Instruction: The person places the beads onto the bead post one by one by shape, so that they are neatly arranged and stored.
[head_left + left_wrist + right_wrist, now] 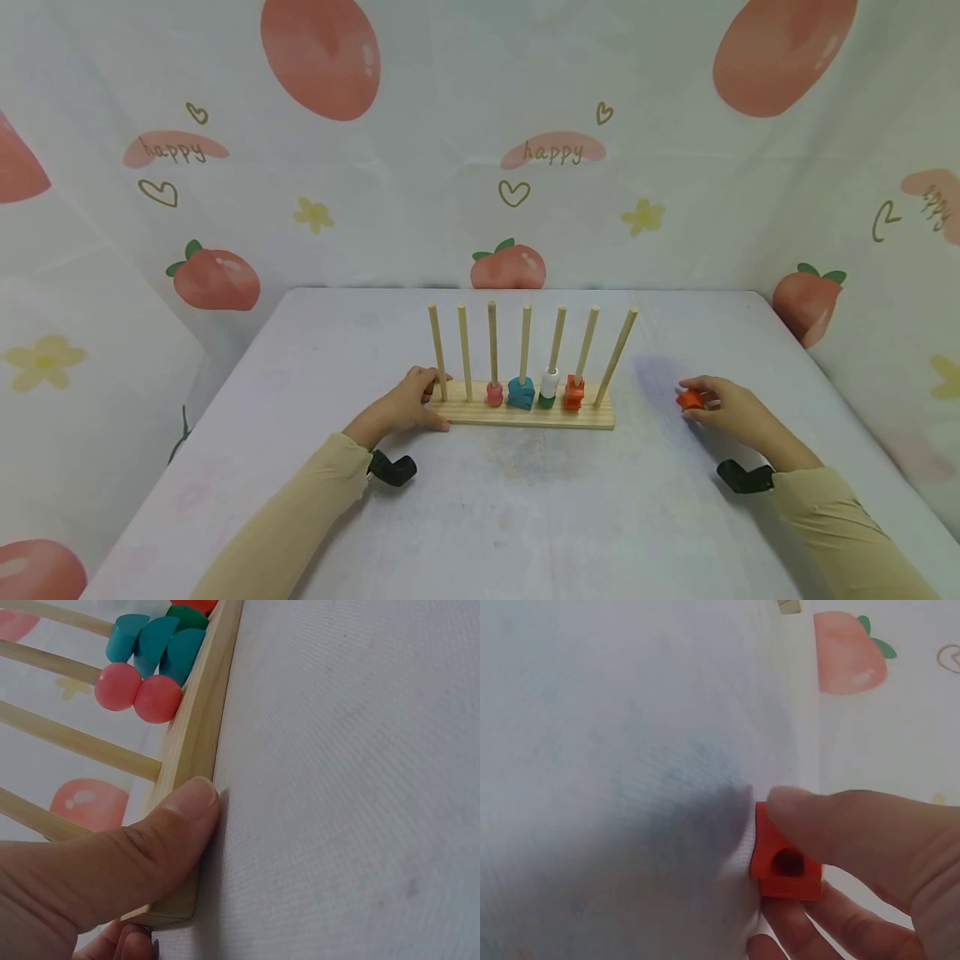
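Observation:
A wooden peg board with several upright dowels lies on the table. My left hand grips its left end, the thumb pressed along the front edge of the base and the other fingers behind it. To the board's right, my right hand pinches an orange-red block with a round hole, low at the table surface. Threaded on the middle dowels are pink beads, teal half-round blocks, white and green beads and orange-red blocks. The two leftmost dowels and the rightmost one are bare.
The table has a pale cloth cover. Behind it hangs a white fabric backdrop printed with peaches, hearts and flowers. Black wrist mounts sit at both sleeve cuffs.

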`<state>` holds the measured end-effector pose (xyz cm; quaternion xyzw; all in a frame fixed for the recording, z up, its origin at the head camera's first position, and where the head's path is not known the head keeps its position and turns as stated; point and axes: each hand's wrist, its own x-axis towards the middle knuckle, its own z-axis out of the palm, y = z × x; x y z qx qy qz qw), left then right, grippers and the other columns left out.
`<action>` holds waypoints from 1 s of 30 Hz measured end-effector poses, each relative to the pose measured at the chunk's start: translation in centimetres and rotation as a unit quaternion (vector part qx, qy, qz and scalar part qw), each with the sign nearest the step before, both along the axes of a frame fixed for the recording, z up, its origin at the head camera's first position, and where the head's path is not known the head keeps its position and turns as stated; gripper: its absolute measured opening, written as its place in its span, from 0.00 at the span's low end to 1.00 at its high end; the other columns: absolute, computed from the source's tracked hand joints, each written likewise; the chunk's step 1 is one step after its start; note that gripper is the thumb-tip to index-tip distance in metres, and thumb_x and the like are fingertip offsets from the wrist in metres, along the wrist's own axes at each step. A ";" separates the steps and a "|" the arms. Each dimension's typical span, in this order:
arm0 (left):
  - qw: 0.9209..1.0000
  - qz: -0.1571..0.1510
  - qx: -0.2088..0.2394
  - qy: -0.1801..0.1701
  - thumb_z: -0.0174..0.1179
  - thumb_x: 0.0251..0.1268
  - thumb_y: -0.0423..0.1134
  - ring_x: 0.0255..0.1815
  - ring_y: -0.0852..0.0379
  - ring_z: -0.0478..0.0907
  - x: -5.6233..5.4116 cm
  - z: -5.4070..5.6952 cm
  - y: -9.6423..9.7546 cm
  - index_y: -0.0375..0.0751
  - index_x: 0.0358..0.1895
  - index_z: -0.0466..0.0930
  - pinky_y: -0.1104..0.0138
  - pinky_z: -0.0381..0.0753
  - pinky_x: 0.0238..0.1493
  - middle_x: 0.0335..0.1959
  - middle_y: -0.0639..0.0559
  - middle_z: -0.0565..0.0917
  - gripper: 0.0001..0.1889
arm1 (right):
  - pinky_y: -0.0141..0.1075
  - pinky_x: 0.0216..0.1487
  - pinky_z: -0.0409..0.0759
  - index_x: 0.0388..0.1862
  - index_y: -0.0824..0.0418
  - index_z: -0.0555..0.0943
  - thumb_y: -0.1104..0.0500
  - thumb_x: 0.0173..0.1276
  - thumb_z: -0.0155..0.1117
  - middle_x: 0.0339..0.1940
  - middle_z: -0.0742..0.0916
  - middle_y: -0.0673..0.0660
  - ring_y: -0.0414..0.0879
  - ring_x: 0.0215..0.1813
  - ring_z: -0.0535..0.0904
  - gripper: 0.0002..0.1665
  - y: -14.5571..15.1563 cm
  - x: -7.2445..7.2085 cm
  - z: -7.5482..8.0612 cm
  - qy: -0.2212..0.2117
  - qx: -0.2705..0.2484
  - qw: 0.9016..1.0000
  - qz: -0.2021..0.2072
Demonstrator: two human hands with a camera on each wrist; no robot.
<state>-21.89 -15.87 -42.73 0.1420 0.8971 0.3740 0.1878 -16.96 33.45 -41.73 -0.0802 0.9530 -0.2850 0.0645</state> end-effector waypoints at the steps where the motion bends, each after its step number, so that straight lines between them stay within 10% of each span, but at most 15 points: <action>1: 1.000 0.001 0.000 0.000 0.78 0.44 0.37 0.53 0.47 0.67 0.0 0.0 0.0 0.40 0.63 0.70 0.53 0.69 0.60 0.53 0.40 0.66 0.39 | 0.54 0.46 0.80 0.55 0.72 0.77 0.60 0.59 0.71 0.44 0.83 0.68 0.63 0.46 0.80 0.28 0.0 0.0 -0.1 0.003 0.001 1.000 0.000; 30: 1.000 0.002 -0.004 -0.001 0.78 0.43 0.37 0.52 0.49 0.67 -0.1 0.0 0.1 0.40 0.63 0.70 0.54 0.69 0.59 0.53 0.40 0.66 0.39 | 0.43 0.39 0.84 0.47 0.70 0.77 0.60 0.61 0.69 0.45 0.83 0.69 0.64 0.48 0.80 0.20 -0.3 0.0 0.3 -0.010 -0.013 0.999 -0.035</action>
